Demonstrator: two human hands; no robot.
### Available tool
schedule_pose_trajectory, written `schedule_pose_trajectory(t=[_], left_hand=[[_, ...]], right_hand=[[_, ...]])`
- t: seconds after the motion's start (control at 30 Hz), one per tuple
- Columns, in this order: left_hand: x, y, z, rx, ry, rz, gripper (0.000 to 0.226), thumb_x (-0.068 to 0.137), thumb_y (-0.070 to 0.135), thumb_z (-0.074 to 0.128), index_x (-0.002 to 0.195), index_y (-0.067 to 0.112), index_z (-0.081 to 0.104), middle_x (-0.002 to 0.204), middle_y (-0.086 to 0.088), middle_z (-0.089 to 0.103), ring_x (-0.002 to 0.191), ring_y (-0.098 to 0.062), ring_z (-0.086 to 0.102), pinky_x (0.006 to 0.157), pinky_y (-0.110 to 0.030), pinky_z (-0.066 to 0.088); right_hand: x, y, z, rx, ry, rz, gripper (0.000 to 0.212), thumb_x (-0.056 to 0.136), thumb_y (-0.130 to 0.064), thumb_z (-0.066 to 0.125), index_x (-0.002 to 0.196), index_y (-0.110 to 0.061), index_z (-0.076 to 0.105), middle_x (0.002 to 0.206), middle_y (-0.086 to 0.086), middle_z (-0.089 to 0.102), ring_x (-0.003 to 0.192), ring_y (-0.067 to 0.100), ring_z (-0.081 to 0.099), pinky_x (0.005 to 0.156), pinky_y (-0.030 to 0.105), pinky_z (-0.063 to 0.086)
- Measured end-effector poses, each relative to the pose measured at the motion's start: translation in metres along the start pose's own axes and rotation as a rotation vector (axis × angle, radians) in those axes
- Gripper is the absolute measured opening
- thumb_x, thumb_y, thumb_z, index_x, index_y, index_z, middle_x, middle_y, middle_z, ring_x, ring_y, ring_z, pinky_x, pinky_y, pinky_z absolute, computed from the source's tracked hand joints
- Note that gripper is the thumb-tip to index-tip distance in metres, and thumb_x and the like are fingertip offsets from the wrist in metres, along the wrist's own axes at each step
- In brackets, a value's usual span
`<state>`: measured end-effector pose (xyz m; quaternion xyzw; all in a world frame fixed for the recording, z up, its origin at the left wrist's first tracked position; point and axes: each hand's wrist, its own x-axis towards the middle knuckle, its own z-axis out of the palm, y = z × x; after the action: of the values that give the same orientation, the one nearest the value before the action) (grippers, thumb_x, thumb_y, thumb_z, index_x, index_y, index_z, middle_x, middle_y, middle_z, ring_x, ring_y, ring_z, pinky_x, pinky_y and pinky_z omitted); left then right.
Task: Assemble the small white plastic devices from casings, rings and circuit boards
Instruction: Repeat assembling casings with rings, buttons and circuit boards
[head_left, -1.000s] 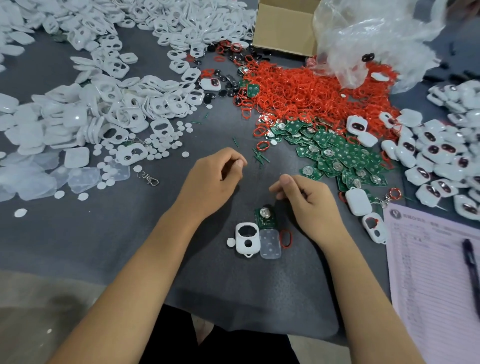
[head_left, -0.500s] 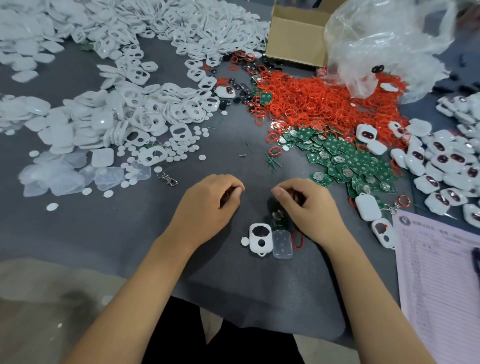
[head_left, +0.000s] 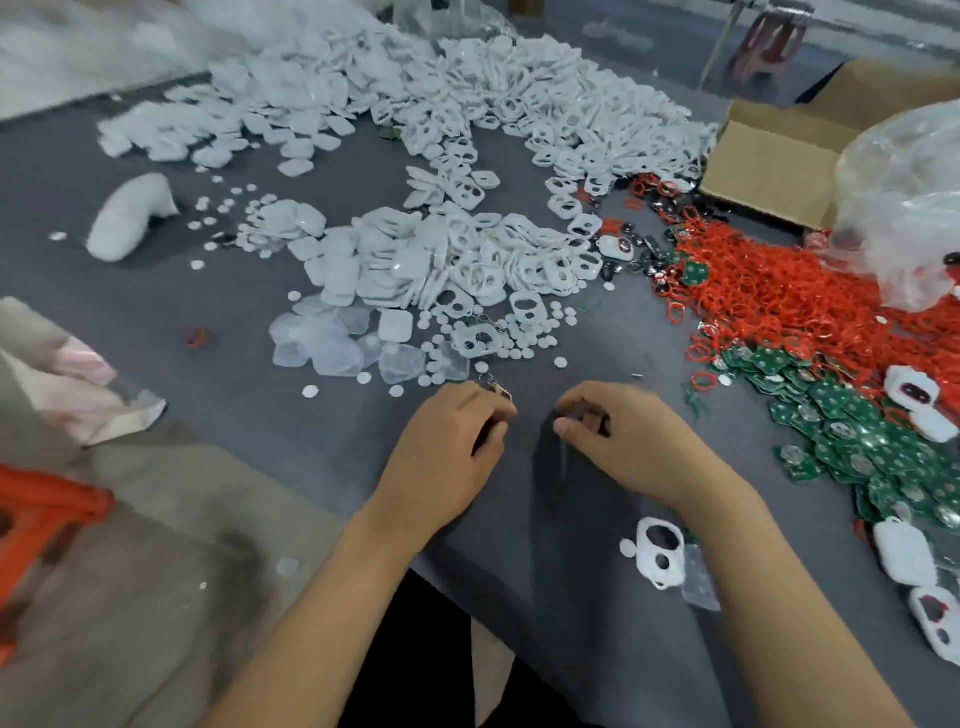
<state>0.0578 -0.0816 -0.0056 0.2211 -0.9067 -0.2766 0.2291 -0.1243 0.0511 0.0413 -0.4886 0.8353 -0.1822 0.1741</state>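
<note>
While both forearms reach in from the bottom edge across the grey table (head_left: 218, 364), I see the left hand (head_left: 441, 457) lying knuckles-up with its fingers curled inward and the thumb tucked against the fingertips; whether it pinches anything I cannot tell, since the palm hides what is under it. The right hand (head_left: 634, 441) sits just beside it, apart by a narrow gap, its fingers also curled and its thumb pressed toward something small and dark at the fingertips, too blurred for me to name. A small metal clasp (head_left: 496, 385) lies on the cloth touching the left hand's far edge. Near the right forearm, on the table's near side, rests a white casing (head_left: 658, 552) with two openings, face up, with a small white disc (head_left: 627, 547) just left of it and a clear plastic piece (head_left: 698, 577) to its right. Beyond the hands spreads a big heap of white casings (head_left: 467, 218); to the right lie a pile of red rings (head_left: 769, 291) and, nearer, green circuit boards (head_left: 852, 441), with finished white devices (head_left: 906, 553) along the right edge.
</note>
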Motion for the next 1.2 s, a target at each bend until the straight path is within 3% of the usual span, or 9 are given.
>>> schedule_pose_trajectory(t=[0.17, 0.33, 0.5, 0.63, 0.73, 0.87, 1.03, 1.2], left_hand=[[-0.011, -0.016, -0.014, 0.134, 0.123, -0.125, 0.013, 0.099, 0.019, 0.064, 0.110, 0.023, 0.069, 0.107, 0.008, 0.063, 0.105, -0.018, 0.056, 0.093, -0.035, 0.042], [-0.013, -0.022, -0.018, 0.259, 0.336, -0.287, 0.028, 0.098, 0.037, 0.060, 0.119, 0.019, 0.064, 0.119, -0.004, 0.056, 0.113, -0.026, 0.047, 0.095, -0.039, 0.039], [0.008, -0.041, -0.029, 0.314, 0.302, -0.370, 0.040, 0.101, 0.040, 0.052, 0.133, 0.016, 0.057, 0.137, -0.011, 0.048, 0.129, -0.030, 0.039, 0.110, -0.042, 0.028], [0.028, -0.050, -0.025, 0.432, 0.152, -0.363, 0.049, 0.107, 0.050, 0.038, 0.145, 0.022, 0.051, 0.153, -0.009, 0.039, 0.143, -0.031, 0.032, 0.121, -0.046, 0.014], [0.027, -0.054, -0.022, 0.433, 0.169, -0.335, 0.048, 0.107, 0.050, 0.039, 0.143, 0.023, 0.054, 0.154, -0.006, 0.045, 0.146, -0.031, 0.032, 0.123, -0.052, 0.007], [0.021, -0.052, -0.022, 0.449, 0.206, -0.295, 0.041, 0.103, 0.046, 0.048, 0.129, 0.017, 0.061, 0.142, -0.004, 0.055, 0.138, -0.031, 0.041, 0.123, -0.054, 0.014], [0.025, -0.047, -0.028, 0.390, 0.243, -0.280, 0.019, 0.094, 0.035, 0.059, 0.102, 0.019, 0.064, 0.110, 0.000, 0.062, 0.117, -0.028, 0.051, 0.116, -0.047, 0.027], [0.027, -0.039, -0.035, 0.337, 0.251, -0.327, 0.018, 0.092, 0.034, 0.065, 0.101, 0.018, 0.067, 0.115, 0.001, 0.063, 0.122, -0.025, 0.050, 0.118, -0.044, 0.025]], right_hand=[[0.004, -0.054, 0.037, -0.060, 0.111, 0.121, 0.018, 0.097, -0.052, 0.058, 0.108, -0.039, 0.062, 0.096, -0.016, 0.063, 0.093, 0.012, 0.059, 0.076, 0.031, 0.045], [0.018, -0.111, 0.080, 0.286, 0.369, 0.158, 0.007, 0.097, -0.043, 0.061, 0.095, -0.039, 0.067, 0.084, -0.025, 0.069, 0.081, -0.001, 0.064, 0.069, 0.027, 0.051], [0.020, -0.134, 0.107, 0.458, 0.665, 0.089, 0.009, 0.098, -0.043, 0.060, 0.093, -0.039, 0.066, 0.075, -0.019, 0.067, 0.070, 0.007, 0.065, 0.065, 0.032, 0.054], [0.018, -0.125, 0.114, 0.515, 0.646, 0.037, 0.010, 0.101, -0.038, 0.063, 0.095, -0.035, 0.070, 0.075, -0.017, 0.067, 0.063, 0.012, 0.061, 0.058, 0.028, 0.049], [0.020, -0.122, 0.113, 0.558, 0.642, 0.042, 0.009, 0.102, -0.031, 0.066, 0.094, -0.032, 0.071, 0.074, -0.016, 0.067, 0.061, 0.011, 0.060, 0.058, 0.021, 0.046], [0.019, -0.124, 0.112, 0.612, 0.636, 0.027, 0.011, 0.102, -0.026, 0.066, 0.093, -0.031, 0.071, 0.075, -0.017, 0.068, 0.063, 0.008, 0.061, 0.058, 0.013, 0.045], [0.020, -0.124, 0.110, 0.664, 0.609, 0.028, 0.012, 0.101, -0.023, 0.065, 0.093, -0.028, 0.072, 0.070, -0.016, 0.065, 0.059, 0.007, 0.057, 0.055, 0.013, 0.042], [0.015, -0.122, 0.108, 0.719, 0.640, 0.021, 0.012, 0.100, -0.026, 0.063, 0.092, -0.031, 0.070, 0.069, -0.012, 0.062, 0.060, 0.012, 0.057, 0.058, 0.022, 0.045]])
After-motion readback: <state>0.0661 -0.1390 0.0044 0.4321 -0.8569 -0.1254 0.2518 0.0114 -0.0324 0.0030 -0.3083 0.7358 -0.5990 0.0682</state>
